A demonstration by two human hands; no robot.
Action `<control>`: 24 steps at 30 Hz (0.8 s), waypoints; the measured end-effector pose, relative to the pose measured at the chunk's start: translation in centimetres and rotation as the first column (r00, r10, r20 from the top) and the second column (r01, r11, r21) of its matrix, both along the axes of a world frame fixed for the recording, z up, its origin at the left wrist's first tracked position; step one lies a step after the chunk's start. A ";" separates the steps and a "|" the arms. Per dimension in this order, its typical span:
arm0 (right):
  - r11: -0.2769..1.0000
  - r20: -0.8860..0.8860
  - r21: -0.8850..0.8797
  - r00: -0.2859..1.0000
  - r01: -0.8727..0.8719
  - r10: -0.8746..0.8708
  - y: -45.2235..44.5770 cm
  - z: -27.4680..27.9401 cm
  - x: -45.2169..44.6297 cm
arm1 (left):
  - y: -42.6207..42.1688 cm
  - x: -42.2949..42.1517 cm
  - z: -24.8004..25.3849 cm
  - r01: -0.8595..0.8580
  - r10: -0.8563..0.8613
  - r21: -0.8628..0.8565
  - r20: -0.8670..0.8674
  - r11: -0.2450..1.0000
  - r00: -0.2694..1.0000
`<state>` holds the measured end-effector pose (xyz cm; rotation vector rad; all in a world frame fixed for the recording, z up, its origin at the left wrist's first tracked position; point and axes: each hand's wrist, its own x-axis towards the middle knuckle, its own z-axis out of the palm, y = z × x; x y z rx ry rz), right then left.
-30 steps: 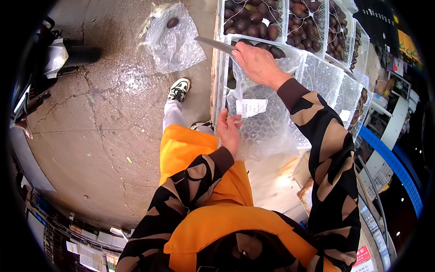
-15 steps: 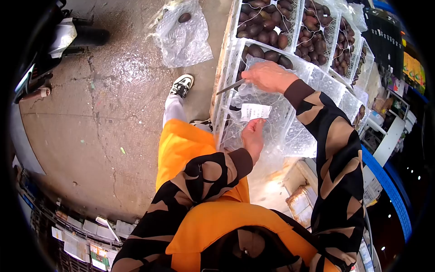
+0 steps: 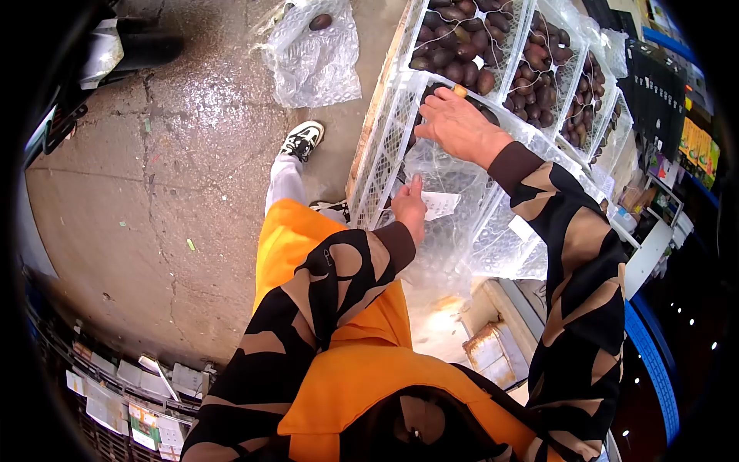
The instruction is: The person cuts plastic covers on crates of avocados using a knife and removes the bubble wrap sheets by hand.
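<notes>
My right hand point(image 3: 462, 129) is closed over the near crate's upper end, its fingers curled at the edge of clear plastic wrap point(image 3: 443, 165). A tan end of the knife point(image 3: 459, 91) shows past its knuckles; the blade is hidden. My left hand point(image 3: 409, 209) is closed on the wrap lower down, thumb pointing up. Beside its fingers lies a white printed label point(image 3: 441, 204). The wrap covers most of the white mesh crate point(image 3: 377, 165), and dark fruit, like avocados, shows partly under my right hand.
More crates of dark oval fruit point(image 3: 462, 46) stand beyond, tied with white string. On the wet concrete floor, a crumpled plastic sheet point(image 3: 315, 69) holds one dark fruit point(image 3: 320, 22). A rusty-topped box point(image 3: 493, 354) sits below the crates. Stacked boxes point(image 3: 108, 408) stand at lower left.
My right hand has turned, so the blade that pointed left is out of sight and the tan end shows. My left hand has moved up and left, now overlapping the label's left edge.
</notes>
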<state>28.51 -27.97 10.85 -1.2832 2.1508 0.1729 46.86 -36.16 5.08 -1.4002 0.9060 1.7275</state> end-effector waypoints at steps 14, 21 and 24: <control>0.894 -0.075 0.334 0.937 -0.300 0.342 -6.6 -3.1 1.8 | 3.7 5.0 0.5 0.021 -0.242 -0.460 -0.428 0.888 0.871; 0.931 -0.211 -0.214 0.916 0.296 -0.340 -2.7 5.4 -2.6 | -1.1 4.3 1.0 0.231 -0.462 -0.466 -0.476 0.854 0.748; 0.576 -0.133 -0.578 0.630 0.577 -0.765 -0.5 12.4 -0.9 | -2.6 4.4 0.6 0.366 -0.603 -0.532 -0.385 0.764 0.699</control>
